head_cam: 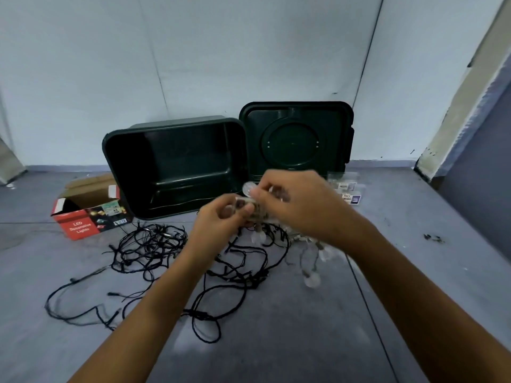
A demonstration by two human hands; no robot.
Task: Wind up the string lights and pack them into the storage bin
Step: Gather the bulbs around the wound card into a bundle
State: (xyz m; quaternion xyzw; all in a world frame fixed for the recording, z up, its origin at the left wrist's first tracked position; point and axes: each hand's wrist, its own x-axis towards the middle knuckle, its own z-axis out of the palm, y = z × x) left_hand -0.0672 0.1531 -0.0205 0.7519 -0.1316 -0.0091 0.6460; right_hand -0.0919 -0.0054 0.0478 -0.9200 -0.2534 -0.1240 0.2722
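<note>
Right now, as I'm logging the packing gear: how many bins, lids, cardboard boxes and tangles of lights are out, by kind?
storage bin: 1
lid: 1
cardboard box: 1
black-wire tangle on the floor: 1
clear-bulb string, held by left hand and right hand: 1
Total: 5

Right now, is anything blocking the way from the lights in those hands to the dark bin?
Nothing visible does. The left hand and right hand hold the bulb bundle just before the storage bin, whose open mouth faces them; its lid stands off to the side.
</note>
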